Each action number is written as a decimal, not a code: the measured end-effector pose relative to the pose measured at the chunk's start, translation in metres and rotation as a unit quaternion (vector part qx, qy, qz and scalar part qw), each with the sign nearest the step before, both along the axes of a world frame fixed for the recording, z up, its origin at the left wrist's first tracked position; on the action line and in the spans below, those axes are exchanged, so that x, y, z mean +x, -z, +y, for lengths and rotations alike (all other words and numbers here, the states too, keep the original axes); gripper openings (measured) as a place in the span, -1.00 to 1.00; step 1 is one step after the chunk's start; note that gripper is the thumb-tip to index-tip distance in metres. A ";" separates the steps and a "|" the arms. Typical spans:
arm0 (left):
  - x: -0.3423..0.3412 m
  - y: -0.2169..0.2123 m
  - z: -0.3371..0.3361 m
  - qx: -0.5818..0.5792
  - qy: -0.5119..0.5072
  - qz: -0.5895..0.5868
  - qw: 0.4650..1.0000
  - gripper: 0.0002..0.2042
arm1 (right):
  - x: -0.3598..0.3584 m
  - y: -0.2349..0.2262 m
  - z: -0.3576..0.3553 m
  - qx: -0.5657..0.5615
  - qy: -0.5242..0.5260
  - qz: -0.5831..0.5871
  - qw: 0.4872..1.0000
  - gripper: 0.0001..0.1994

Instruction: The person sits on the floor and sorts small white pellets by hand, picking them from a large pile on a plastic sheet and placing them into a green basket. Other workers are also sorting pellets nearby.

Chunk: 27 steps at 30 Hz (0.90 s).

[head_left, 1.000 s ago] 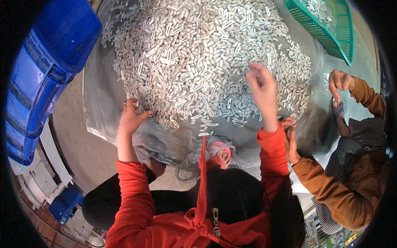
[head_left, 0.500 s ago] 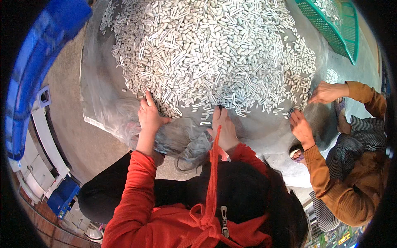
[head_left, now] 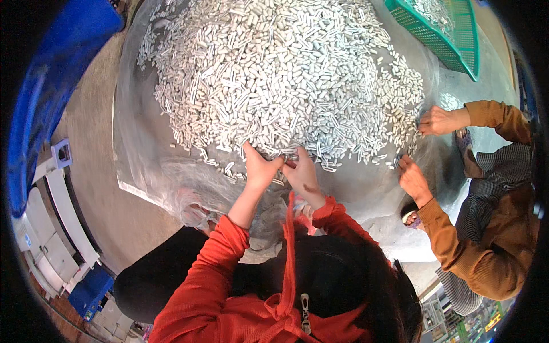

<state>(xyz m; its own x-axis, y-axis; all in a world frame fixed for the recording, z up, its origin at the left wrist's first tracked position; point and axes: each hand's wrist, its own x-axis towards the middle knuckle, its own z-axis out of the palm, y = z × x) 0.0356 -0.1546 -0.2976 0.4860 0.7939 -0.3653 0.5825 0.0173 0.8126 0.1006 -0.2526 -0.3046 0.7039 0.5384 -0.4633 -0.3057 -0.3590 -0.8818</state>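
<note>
A wide heap of small pale oblong pieces [head_left: 269,80], some looking like narrow open loops, covers a plastic sheet [head_left: 354,188]. At its near edge my two hands almost meet, thumbs toward each other. My left hand [head_left: 262,170] has its thumb and forefinger spread, the fingertips against the pieces; its other fingers are hidden. My right hand [head_left: 304,178] bends its fingers in toward its thumb beside the left thumb. Whatever lies between those fingertips is too small to make out. A few loose pieces lie just below and left of my hands.
At the right, a co-worker's two hands [head_left: 437,121] work at the heap's edge. A green plastic basket [head_left: 457,54] holding similar pieces stands at the far right. A blue plastic object [head_left: 46,97] rises at the left. Crumpled clear plastic [head_left: 200,200] gathers near my left forearm.
My left hand has moved right along the heap's edge, from well apart to beside my right hand. The whole view has shifted slightly. The co-worker's hands stay at the right edge.
</note>
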 end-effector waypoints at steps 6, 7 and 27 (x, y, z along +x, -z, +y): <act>0.068 -0.054 0.027 -0.160 -0.079 -0.214 0.960 -0.46 | 0.074 -0.032 0.046 0.097 0.044 -0.228 0.968 -0.69; 0.078 -0.060 0.039 -0.135 -0.073 -0.220 0.963 -0.47 | 0.087 -0.041 0.056 0.076 0.012 -0.220 0.972 -0.67; 0.149 -0.097 0.125 0.338 0.132 -0.098 0.927 -0.83 | 0.172 -0.083 0.092 -0.070 -0.033 -0.368 0.926 -0.82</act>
<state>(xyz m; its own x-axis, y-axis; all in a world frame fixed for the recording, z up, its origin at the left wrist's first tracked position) 0.1845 -0.0301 -0.2005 0.7008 0.6526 0.2881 0.3337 -0.6568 0.6762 0.2722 -0.1602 -0.2212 0.8241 0.5631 0.0613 0.3876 -0.4817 -0.7860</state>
